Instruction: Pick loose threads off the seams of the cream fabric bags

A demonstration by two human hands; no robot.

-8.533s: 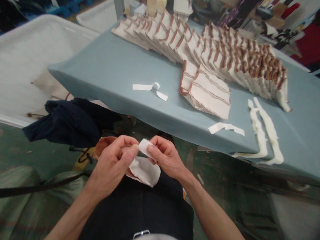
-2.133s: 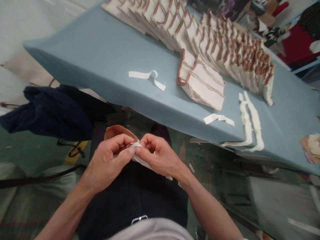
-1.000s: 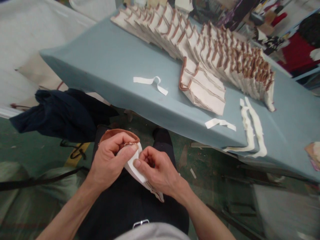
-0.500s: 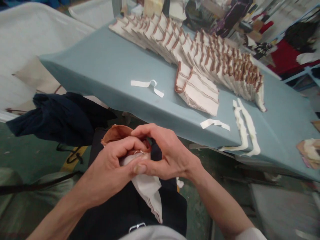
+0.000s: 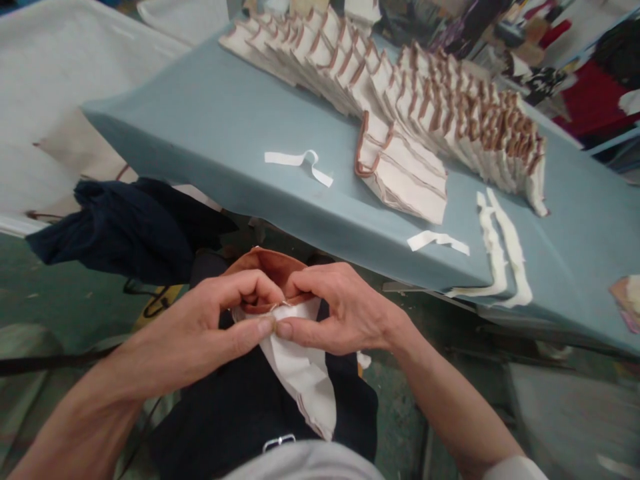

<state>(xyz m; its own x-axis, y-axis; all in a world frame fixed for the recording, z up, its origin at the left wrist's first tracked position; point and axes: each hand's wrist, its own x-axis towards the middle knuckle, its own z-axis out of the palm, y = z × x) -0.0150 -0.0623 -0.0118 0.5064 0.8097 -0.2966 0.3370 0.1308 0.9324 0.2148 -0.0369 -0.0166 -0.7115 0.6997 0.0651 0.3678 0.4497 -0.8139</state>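
Between the left grip [image 5: 207, 323] and the right grip [image 5: 347, 310], both pinched closed on its rim, hangs a brown-lined white cloth piece [image 5: 300, 370], its end trailing below them. Beyond them, on the blue worktop [image 5: 185, 127], lie a folded bundle [image 5: 407, 177], white strips [image 5: 283, 158] and a long row of brown-edged pieces [image 5: 383, 83].

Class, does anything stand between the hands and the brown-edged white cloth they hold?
Nothing visible does. The left hand and right hand both grip the cloth directly, near its brown edge. The white strips and folded cloths lie on the table, beyond the hands. What the grip itself covers is hidden.
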